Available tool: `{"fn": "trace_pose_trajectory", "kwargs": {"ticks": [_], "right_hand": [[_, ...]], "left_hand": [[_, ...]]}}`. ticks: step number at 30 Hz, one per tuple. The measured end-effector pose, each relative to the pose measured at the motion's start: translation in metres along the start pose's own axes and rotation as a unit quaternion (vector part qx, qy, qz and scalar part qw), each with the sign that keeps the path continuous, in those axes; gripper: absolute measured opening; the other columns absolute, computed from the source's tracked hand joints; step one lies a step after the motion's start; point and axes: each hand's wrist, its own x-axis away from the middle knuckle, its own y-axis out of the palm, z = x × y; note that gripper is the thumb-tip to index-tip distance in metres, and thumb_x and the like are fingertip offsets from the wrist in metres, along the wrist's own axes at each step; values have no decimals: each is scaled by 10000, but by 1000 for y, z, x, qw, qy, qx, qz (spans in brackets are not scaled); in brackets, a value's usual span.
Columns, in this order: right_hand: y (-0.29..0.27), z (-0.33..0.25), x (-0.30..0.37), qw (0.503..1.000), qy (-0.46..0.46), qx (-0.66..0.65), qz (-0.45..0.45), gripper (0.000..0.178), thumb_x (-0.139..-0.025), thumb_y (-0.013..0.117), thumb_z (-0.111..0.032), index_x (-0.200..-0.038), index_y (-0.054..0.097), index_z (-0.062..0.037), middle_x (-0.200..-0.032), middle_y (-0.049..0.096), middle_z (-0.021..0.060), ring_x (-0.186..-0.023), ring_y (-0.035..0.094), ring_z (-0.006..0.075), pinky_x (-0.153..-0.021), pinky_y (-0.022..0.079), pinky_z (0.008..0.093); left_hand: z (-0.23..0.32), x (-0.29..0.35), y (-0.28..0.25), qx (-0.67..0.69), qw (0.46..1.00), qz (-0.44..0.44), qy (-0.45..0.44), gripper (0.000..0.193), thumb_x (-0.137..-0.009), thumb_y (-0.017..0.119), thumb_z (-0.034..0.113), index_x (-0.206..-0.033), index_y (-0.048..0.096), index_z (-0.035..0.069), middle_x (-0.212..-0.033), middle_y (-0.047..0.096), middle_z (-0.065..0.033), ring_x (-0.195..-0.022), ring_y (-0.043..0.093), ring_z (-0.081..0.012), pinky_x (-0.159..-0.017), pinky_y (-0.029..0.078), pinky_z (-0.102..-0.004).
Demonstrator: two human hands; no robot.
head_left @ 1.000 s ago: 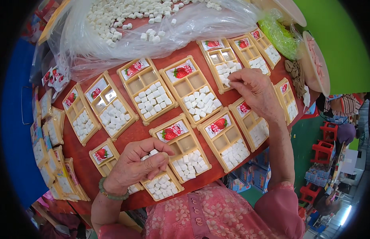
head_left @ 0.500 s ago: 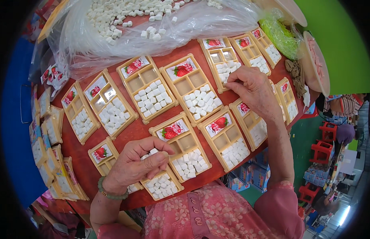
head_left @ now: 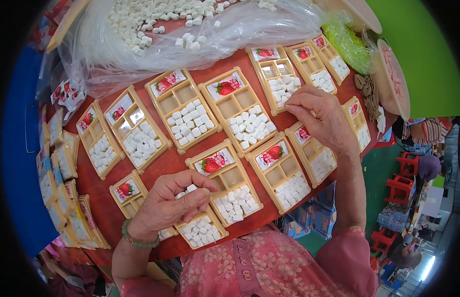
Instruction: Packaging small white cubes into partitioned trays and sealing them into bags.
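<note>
My left hand (head_left: 168,205) is curled, palm up, round a few small white marshmallows (head_left: 191,188). It hangs over the near row of tan trays, partly covering a tray (head_left: 126,193) at the left. Bent over the lower right corner of a far-row tray (head_left: 262,79) is my right hand (head_left: 326,119). Its thumb and fingertips are pinched together beside the white marshmallows (head_left: 282,91) in that tray's large compartment. Whether anything is between those fingertips is hidden. Each tray nearby bears a strawberry-printed packet (head_left: 227,86) at its top.
A clear plastic sheet (head_left: 190,57) with a heap of loose marshmallows (head_left: 155,15) lies at the back of the red table (head_left: 190,156). Filled trays (head_left: 66,198) are stacked at the left edge. A round dish (head_left: 396,84) holding pink pieces and a green bag (head_left: 346,44) stand at the right.
My right hand has shifted slightly right and nearer to me, its fingertips drawing back from the tray's marshmallows. My left hand has stayed where it was.
</note>
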Motion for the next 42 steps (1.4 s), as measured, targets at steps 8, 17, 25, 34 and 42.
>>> {"fn": "trace_pose_trajectory", "kwargs": {"ticks": [8, 17, 25, 34, 42], "right_hand": [[13, -3, 12, 986, -58, 156, 1, 412, -904, 657, -143, -1289, 580, -16, -1359, 564, 163, -1301, 498, 319, -1089, 376, 424], [21, -6, 27, 969, 1, 222, -112, 705, -979, 512, -406, -1524, 261, -37, -1594, 250, 143, -1478, 227, 299, -1213, 126, 469], [8, 0, 28, 979, -26, 180, -97, 773, -943, 576, -445, -1527, 262, -49, -1601, 237, 140, -1483, 216, 301, -1199, 159, 496], [11, 6, 32, 976, 44, 201, -69, 778, -924, 573, -512, -1522, 297, -97, -1609, 236, 101, -1481, 228, 284, -1184, 168, 532], [5, 5, 31, 976, 38, 201, -68, 728, -935, 572, -479, -1493, 342, -72, -1592, 275, 110, -1474, 244, 285, -1186, 161, 535]], "left_hand": [[0, -1, -1, -2, 1000, -2, -2, 246, -1000, 571, 180, -1119, 610, -31, -793, 619, -51, -530, 477, -28, -477, 363, -169], [1, -1, 0, -3, 1000, -7, -3, 245, -1000, 572, 175, -1123, 607, -33, -794, 620, -51, -528, 475, -26, -479, 365, -168], [1, 0, 1, -9, 1000, 6, -12, 238, -1003, 568, 177, -1126, 613, -21, -787, 621, -40, -524, 484, -26, -471, 364, -164], [4, 0, 0, -13, 1000, 1, -27, 229, -1010, 566, 166, -1157, 609, -4, -791, 596, -18, -553, 486, -21, -488, 363, -155], [2, 0, 2, -13, 1000, 10, -14, 241, -1003, 569, 181, -1125, 618, -21, -783, 627, -39, -531, 489, -24, -472, 361, -157]]}}
